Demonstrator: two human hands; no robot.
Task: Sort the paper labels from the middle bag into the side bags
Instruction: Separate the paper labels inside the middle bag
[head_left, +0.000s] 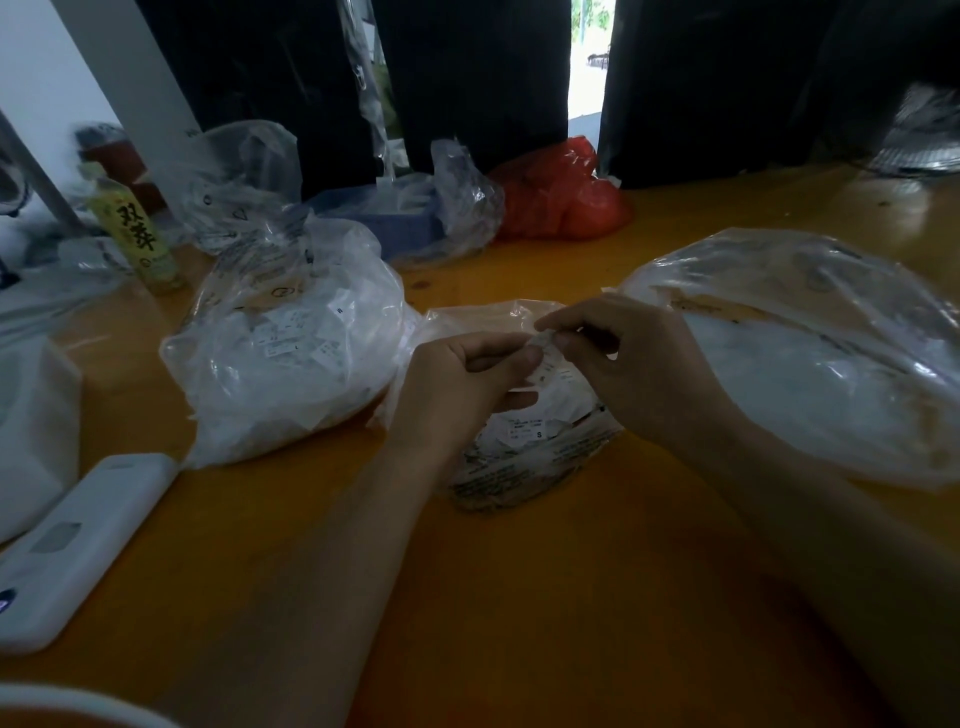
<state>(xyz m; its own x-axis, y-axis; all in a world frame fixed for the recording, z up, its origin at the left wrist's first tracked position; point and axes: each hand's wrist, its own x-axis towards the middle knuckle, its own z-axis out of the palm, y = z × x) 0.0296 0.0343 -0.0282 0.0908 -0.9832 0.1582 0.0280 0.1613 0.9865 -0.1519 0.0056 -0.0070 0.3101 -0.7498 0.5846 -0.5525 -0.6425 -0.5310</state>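
Both hands, left hand (462, 379) and right hand (623, 364), pinch one label (545, 353) (small, white) over label-filled middle bag (524, 467).

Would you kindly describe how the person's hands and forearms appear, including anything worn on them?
Both the left hand and the right hand are bare: no gloves, and no rings or watch that the dim picture shows. The forearms are uncovered as far as the frame's lower edge, with no sleeve in view.

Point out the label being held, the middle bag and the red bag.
paper label (545, 347), head view, crumpled part between the two hands' fingertips.
middle bag (524, 467), head view, its printed near edge.
red bag (563, 200), head view, its bulging front.
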